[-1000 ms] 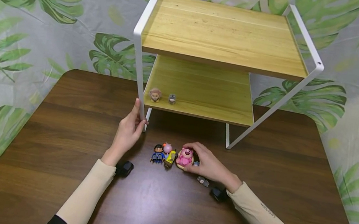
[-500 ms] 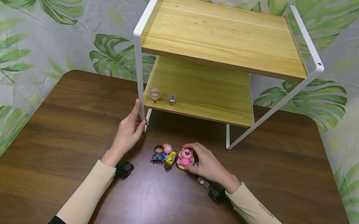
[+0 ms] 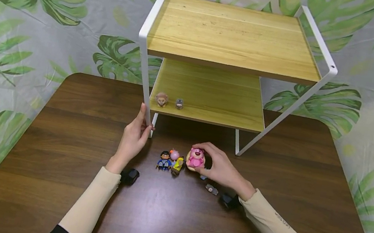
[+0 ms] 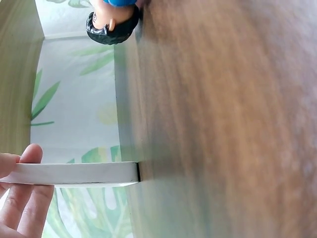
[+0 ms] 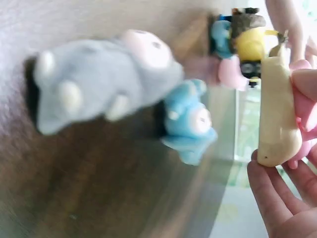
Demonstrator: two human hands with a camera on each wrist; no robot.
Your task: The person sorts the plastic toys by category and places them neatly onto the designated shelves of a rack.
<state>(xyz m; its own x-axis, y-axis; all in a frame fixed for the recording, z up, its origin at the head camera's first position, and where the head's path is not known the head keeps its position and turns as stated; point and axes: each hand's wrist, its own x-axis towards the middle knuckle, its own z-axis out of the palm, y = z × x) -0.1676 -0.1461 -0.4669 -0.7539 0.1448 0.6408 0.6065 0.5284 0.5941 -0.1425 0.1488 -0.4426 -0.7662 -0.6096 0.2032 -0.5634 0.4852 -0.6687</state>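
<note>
My right hand (image 3: 220, 169) holds a pink bear figure (image 3: 196, 158) with a cream base between thumb and fingers; in the right wrist view the cream base (image 5: 278, 111) stands off the table. Around the shelf's front left white leg my left hand (image 3: 132, 135) is curled, and the left wrist view shows its fingers on both sides of the white bar (image 4: 89, 173). Left of the bear are a dark-haired figure in blue (image 3: 164, 161), a yellow figure (image 3: 177, 164) and a round pink one (image 3: 174, 154). A grey figure (image 3: 212, 189) and a light blue figure (image 5: 189, 121) lie near my right hand.
The two-level shelf has a wooden top board (image 3: 235, 37) and a lower board (image 3: 212, 92). A lion figure (image 3: 161, 99) and a small grey figure (image 3: 179, 103) stand at the lower board's left front. Brown tabletop (image 3: 164, 222) extends in front.
The right hand has raised the pink bear slightly and shifted it a little to the right, away from the yellow figure. My left hand has stayed on the shelf leg.
</note>
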